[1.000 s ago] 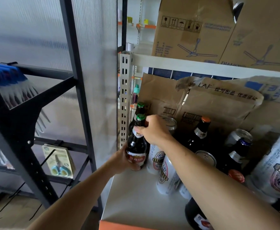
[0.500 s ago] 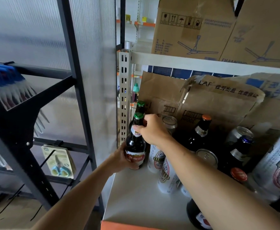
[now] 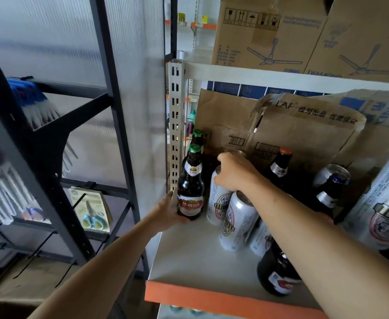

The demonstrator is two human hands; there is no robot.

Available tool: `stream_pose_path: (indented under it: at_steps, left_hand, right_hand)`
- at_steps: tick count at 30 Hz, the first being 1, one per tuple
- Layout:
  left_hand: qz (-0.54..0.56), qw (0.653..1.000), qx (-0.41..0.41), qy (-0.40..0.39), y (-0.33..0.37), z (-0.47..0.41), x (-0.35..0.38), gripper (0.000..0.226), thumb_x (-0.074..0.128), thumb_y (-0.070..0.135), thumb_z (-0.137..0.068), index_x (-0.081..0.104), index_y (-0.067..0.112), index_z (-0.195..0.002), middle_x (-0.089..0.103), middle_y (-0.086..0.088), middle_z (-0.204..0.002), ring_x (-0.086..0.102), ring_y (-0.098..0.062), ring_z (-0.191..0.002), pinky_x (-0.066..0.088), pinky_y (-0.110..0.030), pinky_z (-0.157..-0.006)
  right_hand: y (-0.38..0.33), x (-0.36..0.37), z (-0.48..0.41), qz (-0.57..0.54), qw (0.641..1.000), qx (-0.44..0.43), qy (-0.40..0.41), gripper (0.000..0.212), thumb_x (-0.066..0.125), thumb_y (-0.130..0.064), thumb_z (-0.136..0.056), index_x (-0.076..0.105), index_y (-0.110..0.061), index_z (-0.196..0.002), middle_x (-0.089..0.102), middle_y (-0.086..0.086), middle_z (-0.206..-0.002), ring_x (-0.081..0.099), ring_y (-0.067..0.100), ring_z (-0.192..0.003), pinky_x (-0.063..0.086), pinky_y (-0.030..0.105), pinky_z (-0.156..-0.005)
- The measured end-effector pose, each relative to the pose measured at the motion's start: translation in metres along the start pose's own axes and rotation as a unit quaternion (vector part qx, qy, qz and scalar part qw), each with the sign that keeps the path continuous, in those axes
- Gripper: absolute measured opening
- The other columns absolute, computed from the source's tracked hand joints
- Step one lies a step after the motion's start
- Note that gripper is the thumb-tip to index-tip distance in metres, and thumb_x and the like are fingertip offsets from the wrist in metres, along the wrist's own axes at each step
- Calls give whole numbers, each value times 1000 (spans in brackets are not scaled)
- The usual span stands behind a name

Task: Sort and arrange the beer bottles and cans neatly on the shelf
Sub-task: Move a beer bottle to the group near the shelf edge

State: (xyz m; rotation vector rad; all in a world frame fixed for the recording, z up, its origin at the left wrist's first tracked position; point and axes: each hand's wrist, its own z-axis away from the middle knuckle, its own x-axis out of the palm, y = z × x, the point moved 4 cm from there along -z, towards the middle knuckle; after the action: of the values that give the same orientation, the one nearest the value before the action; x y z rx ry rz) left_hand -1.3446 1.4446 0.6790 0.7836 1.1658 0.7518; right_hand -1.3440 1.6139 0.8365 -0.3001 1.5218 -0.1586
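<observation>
A brown beer bottle [image 3: 190, 192] with a green cap and red label stands at the shelf's left end, and my left hand [image 3: 167, 210] grips its lower body. A second green-capped bottle [image 3: 197, 137] stands right behind it. My right hand [image 3: 235, 172] curls over the top of a white beer can [image 3: 217, 199] just right of the bottle. Two more white cans [image 3: 237, 223] lean beside it. An orange-capped bottle [image 3: 281, 162], a blue-capped bottle [image 3: 329, 189] and a back can [image 3: 331, 172] stand further right. My forearm partly hides a dark bottle [image 3: 277, 272] near the front.
The white shelf board [image 3: 195, 259] has an orange front edge. A torn cardboard box [image 3: 281, 125] lines the back. A big wrapped pack of cans [image 3: 387, 203] fills the right. A perforated upright post [image 3: 176, 125] borders the left end, with a black rack [image 3: 50, 139] beyond it.
My right hand has left the green-capped bottle's neck and moved right onto the white can's top. My left hand still holds the bottle's base, which shifted slightly left.
</observation>
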Motion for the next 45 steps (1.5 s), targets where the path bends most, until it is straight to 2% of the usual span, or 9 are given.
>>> stream_pose_path:
  at_steps: [3,7,14,18,22,27,31,40,45]
  left_hand:
    - [-31,998,-51,19,-4,10,-4,96,83,17,-74,25,14,-150,42,-10,-147,45,-24,-127,44,-30,-94]
    - [-38,997,-69,29,-4,23,-5,95,79,22,-79,20,14,-152,36,-9,-152,42,-25,-133,44,-34,-99]
    - [-83,993,-70,52,8,47,2,87,73,32,-84,22,16,-152,40,-9,-149,48,-22,-126,40,-22,-74]
    - [-114,992,-30,51,21,60,11,66,71,31,-85,43,17,-143,56,-6,-128,56,-15,-101,42,-17,-62]
    - [-78,997,-6,22,36,64,25,55,75,28,-82,57,17,-132,61,-3,-124,60,-17,-107,50,-26,-85]
    - [-10,999,9,-30,58,62,41,49,78,19,-80,58,10,-125,64,-6,-120,61,-16,-106,51,-32,-97]
    - [-32,998,20,-44,72,60,47,52,78,20,-80,57,9,-126,64,-3,-111,61,-18,-104,51,-30,-92]
    - [-29,998,15,-55,78,68,57,64,79,21,-79,50,14,-134,60,-1,-114,61,-19,-107,51,-38,-98]
    - [-15,998,32,-51,77,82,61,65,81,22,-77,47,18,-132,57,0,-119,59,-16,-107,50,-29,-94]
  right_hand:
    - [2,13,10,63,998,1,-9,25,65,-12,-85,40,-15,-81,52,9,-102,55,34,-88,36,31,-55]
    - [-1,16,17,97,994,-32,32,27,64,-12,-88,38,-15,-91,53,13,-117,56,38,-105,36,35,-65]
    - [13,11,26,71,997,-15,17,24,61,-14,-91,48,-11,-111,55,14,-121,59,36,-105,38,35,-68]
    - [14,5,34,63,998,-14,15,19,60,-13,-91,46,-12,-104,58,15,-119,60,36,-105,41,34,-71]
    - [12,-3,43,63,998,-18,-7,26,63,-13,-90,37,-13,-95,59,15,-113,57,33,-90,44,34,-70]
    - [15,-11,56,82,996,-18,-37,32,74,-17,-81,42,-12,-78,60,9,-96,59,31,-84,45,32,-66]
    - [19,-2,66,81,996,-23,-28,31,79,-17,-78,60,-7,-100,66,11,-103,65,32,-93,48,32,-67]
    - [20,2,87,90,995,-46,21,40,71,-9,-84,53,-3,-120,58,17,-116,61,37,-104,41,35,-69]
    - [12,0,101,80,994,-72,29,21,66,-10,-86,49,-7,-98,52,18,-111,56,36,-96,37,37,-66]
